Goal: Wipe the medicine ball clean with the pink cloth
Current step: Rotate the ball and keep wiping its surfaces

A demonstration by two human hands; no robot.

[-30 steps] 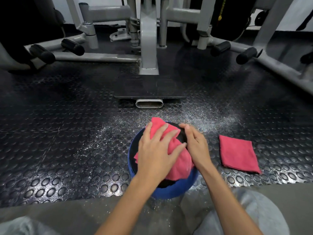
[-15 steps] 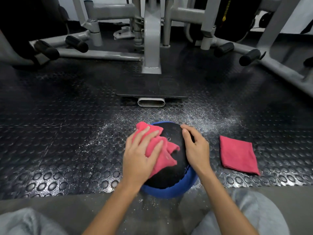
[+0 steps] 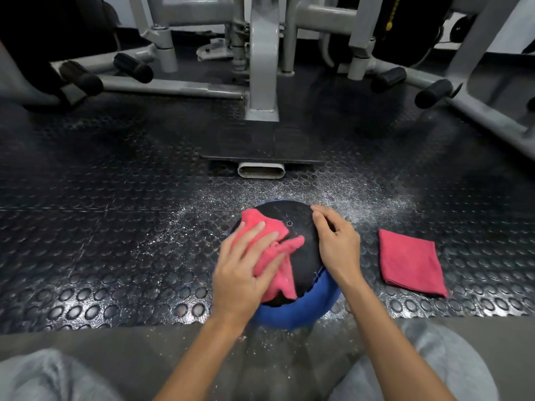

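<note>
A black and blue medicine ball (image 3: 304,256) sits on the studded rubber floor just in front of my knees. My left hand (image 3: 243,273) lies flat on a crumpled pink cloth (image 3: 273,256) and presses it against the ball's left side, fingers spread over the fabric. My right hand (image 3: 337,247) rests on the ball's right upper side and steadies it, fingers curled over the black panel. The ball's blue lower band shows below both hands.
A second pink cloth (image 3: 409,263), folded flat, lies on the floor to the right of the ball. White powder is scattered around the ball. A grey gym machine (image 3: 262,68) with padded rollers stands beyond, its foot plate (image 3: 260,146) near the ball.
My left hand slid the pink cloth from the ball's top to its left side, uncovering the black panel. My right hand stayed on the right side. The ball turned slightly.
</note>
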